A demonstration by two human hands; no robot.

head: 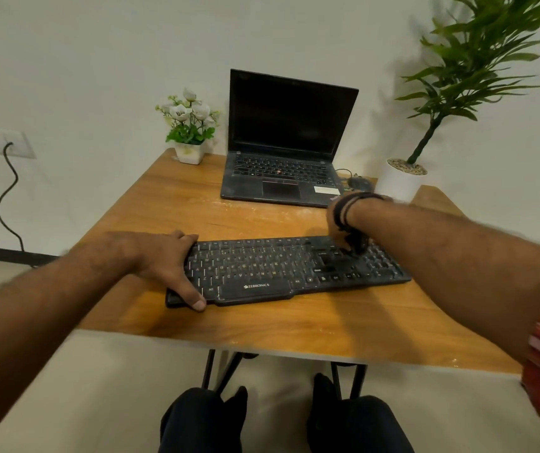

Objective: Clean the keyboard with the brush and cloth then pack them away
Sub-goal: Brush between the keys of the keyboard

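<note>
The wooden counter point(170, 204) carries everything here, dusted with pale streaks in front of the laptop point(286, 152), which stands open with a dark screen at the back. A tall leafy plant in a white pot point(401, 183) stands at the right rear, a small pot of white flowers point(190, 129) at the left rear, and a mouse point(358, 184) lies just beside the laptop.

The keyboard point(262, 269) lies across the middle of the counter, near the front edge, slightly skewed. It looks like a light, stiff plastic slab that would slide easily under brushing, so bracing 1 end is sensible; its keys are small and could pop off if pushed hard.

The left hand point(170, 266) holds the keyboard's left end, fingers over the far edge and thumb curled at the near edge, so that grip is clamped on it.

The right hand point(343, 230) hangs over the keys at the right, fingers curled down around something dark, probably the brush point(358, 246), though blur hides its shape. The brush likely weighs little and is best held by its handle.

No cloth is visible.
</note>
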